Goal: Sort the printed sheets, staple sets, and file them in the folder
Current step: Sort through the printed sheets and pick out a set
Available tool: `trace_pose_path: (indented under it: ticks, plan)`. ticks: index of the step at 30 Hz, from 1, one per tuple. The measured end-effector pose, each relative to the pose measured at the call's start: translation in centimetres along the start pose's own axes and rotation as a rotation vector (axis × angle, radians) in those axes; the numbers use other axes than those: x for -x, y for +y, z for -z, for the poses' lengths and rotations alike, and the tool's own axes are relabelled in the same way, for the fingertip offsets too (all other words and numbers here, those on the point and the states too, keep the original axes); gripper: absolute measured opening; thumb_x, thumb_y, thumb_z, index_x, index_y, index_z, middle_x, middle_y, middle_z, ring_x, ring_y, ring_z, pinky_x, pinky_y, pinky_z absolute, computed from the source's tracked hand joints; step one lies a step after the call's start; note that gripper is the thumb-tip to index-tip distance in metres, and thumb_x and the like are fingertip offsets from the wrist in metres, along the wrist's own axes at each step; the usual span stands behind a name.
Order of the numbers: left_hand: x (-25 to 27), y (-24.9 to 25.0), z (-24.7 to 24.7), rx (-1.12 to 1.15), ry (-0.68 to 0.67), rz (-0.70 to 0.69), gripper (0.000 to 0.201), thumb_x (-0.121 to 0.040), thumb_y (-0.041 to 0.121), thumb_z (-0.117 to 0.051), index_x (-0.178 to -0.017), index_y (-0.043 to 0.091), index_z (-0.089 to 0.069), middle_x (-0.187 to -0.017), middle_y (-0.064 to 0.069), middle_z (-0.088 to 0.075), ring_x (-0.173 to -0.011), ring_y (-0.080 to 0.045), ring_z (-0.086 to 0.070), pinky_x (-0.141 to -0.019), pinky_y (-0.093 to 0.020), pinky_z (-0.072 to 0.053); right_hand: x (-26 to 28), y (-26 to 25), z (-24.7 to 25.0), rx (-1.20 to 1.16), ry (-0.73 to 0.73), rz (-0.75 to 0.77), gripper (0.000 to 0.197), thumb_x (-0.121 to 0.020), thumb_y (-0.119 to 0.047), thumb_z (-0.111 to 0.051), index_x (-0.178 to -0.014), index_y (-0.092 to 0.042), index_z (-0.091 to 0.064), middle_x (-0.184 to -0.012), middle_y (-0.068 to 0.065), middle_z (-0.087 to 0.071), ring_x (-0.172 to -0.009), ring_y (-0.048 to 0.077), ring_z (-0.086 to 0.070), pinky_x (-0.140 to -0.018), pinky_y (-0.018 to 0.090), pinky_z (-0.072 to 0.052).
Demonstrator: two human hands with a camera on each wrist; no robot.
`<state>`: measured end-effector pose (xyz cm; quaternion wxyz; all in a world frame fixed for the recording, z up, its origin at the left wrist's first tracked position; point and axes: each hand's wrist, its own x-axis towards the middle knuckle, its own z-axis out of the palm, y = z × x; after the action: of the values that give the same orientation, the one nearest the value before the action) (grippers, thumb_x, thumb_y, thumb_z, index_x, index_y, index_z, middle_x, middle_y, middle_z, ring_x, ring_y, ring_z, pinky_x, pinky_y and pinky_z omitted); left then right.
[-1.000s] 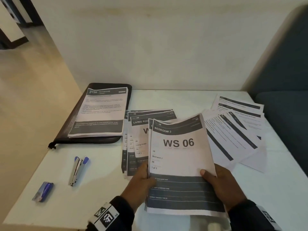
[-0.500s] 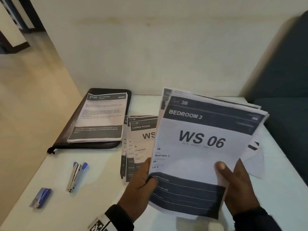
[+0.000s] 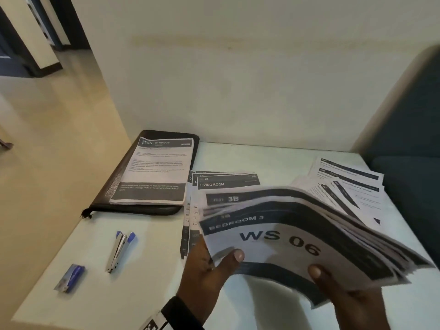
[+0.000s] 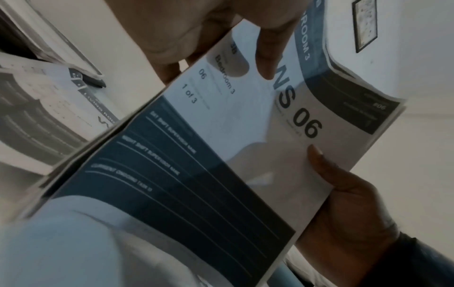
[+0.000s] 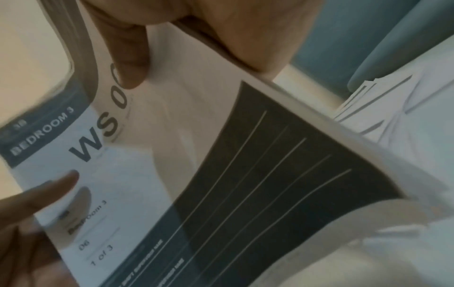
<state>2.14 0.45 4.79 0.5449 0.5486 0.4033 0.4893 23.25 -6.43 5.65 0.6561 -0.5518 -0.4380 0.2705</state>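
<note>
Both hands hold a thick bundle of printed sheets [image 3: 297, 236] above the white table [image 3: 147, 277]; its top page reads "BEDROOM 3 / WS 06" [image 4: 302, 120]. My left hand [image 3: 209, 270] grips the bundle's left edge, thumb on top. My right hand [image 3: 345, 296] grips its near right edge, thumb on the page [image 5: 127, 64]. The bundle bends and fans out to the right. A black zip folder [image 3: 114, 194] lies at the back left with a "BATHROOM" sheet [image 3: 159, 170] on it. A blue and silver stapler [image 3: 120, 251] lies left of the hands.
A "LIVING ROOM" pile [image 3: 223, 182] lies on the table behind the bundle. Loose sheets [image 3: 352, 184] are spread at the back right. A small blue staple box [image 3: 70, 277] sits near the left front edge. A dark seat back [image 3: 412, 144] borders the right side; a wall stands behind.
The bundle was lifted upright off the table, then tipped flatter and lower toward the right, its pages now fanning. Both hands kept their hold.
</note>
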Motion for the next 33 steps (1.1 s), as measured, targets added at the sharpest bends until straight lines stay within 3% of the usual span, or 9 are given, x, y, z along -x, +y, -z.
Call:
trace_pose_path:
  ticks: [2,5,7,11,15,19,23,28,33]
  plan:
    - [0.1,0.5,0.2,-0.014,-0.007,-0.024,0.050,-0.069,0.042,-0.075,-0.110,0.016,-0.063,-0.103,0.008,-0.073,-0.101,-0.014,-0.067,-0.077,-0.022,-0.056,0.1,0.2,-0.2,0.014,0.003,-0.035,0.053,-0.060,-0.020,-0.085,-0.092,-0.059,-0.067,-0.093,-0.027,-0.070,-0.088,-0.004,-0.067,-0.065,0.011,-0.055]
    - [0.4,1.8,0.1,-0.050,-0.017,-0.051,0.027,-0.075,0.012,-0.078,-0.093,0.025,-0.063,-0.081,0.030,-0.070,-0.086,0.009,-0.065,-0.067,-0.004,-0.048,-0.1,-0.5,-0.5,0.052,0.048,0.014,0.071,-0.065,0.012,-0.073,-0.089,-0.055,-0.070,-0.090,-0.023,-0.072,-0.086,-0.004,-0.067,-0.067,0.006,-0.051]
    - [0.6,2.3,0.0,-0.074,0.001,-0.066,0.031,-0.072,-0.001,-0.076,-0.087,0.023,-0.063,-0.072,0.033,-0.068,-0.079,0.014,-0.063,-0.065,0.000,-0.045,0.1,-1.0,-0.9,0.031,0.084,0.025,0.066,-0.061,0.005,-0.073,-0.089,-0.054,-0.070,-0.089,-0.023,-0.072,-0.085,-0.003,-0.067,-0.067,0.008,-0.052]
    - [0.3,-1.0,0.7,-0.014,-0.063,0.045,0.068,-0.055,0.049,-0.086,-0.113,0.023,-0.060,-0.103,0.011,-0.071,-0.102,-0.008,-0.065,-0.085,-0.028,-0.056,1.4,1.8,-1.3,0.110,0.056,-0.179,0.058,-0.051,-0.017,-0.092,-0.100,-0.040,-0.071,-0.101,-0.017,-0.072,-0.099,0.008,-0.065,-0.087,0.028,-0.053]
    - [-0.1,-3.3,0.4,-0.086,-0.082,0.097,0.035,-0.075,0.036,-0.072,-0.100,0.058,-0.062,-0.101,0.023,-0.068,-0.098,-0.001,-0.063,-0.080,-0.023,-0.055,1.2,4.5,-1.4,0.154,0.061,-0.390,0.052,-0.068,0.005,-0.081,-0.113,-0.016,-0.064,-0.105,0.001,-0.070,-0.102,0.027,-0.058,-0.097,0.043,-0.045]
    - [-0.9,-3.6,0.7,-0.049,-0.074,0.236,0.024,-0.084,0.045,-0.061,-0.102,0.031,-0.064,-0.098,0.011,-0.071,-0.094,-0.004,-0.065,-0.081,-0.026,-0.056,0.7,5.0,-1.2,0.279,-0.059,-0.437,0.018,-0.085,-0.007,-0.070,-0.076,-0.023,-0.068,-0.073,-0.004,-0.073,-0.085,0.021,-0.064,-0.067,0.026,-0.045]
    - [-1.7,-3.9,2.1,-0.245,-0.065,0.190,0.043,-0.091,0.061,-0.042,-0.097,0.023,-0.062,-0.095,0.008,-0.068,-0.090,-0.009,-0.064,-0.085,-0.033,-0.056,-0.4,3.8,-1.1,0.297,-0.013,-0.422,0.010,-0.091,-0.014,-0.063,-0.084,-0.008,-0.065,-0.076,0.004,-0.065,-0.076,0.019,-0.057,-0.063,0.023,-0.039]
    - [-3.6,-6.1,5.0,-0.805,0.104,0.206,0.018,-0.092,0.047,-0.053,-0.095,0.029,-0.053,-0.106,0.010,-0.063,-0.087,-0.007,-0.060,-0.072,-0.016,-0.052,-1.6,4.6,0.3,0.309,0.208,-0.438,0.020,-0.094,-0.025,-0.060,-0.095,-0.006,-0.062,-0.092,0.015,-0.062,-0.090,0.032,-0.055,-0.084,0.037,-0.042]
    - [-5.3,-8.1,3.9,-1.292,0.104,0.392,0.072,-0.068,0.082,-0.051,-0.105,0.020,-0.047,-0.100,0.001,-0.055,-0.088,-0.017,-0.055,-0.076,-0.034,-0.055,-2.0,4.8,0.7,0.219,0.347,-0.488,0.021,-0.096,-0.034,-0.056,-0.104,-0.015,-0.061,-0.104,0.010,-0.063,-0.099,0.033,-0.057,-0.094,0.050,-0.047]
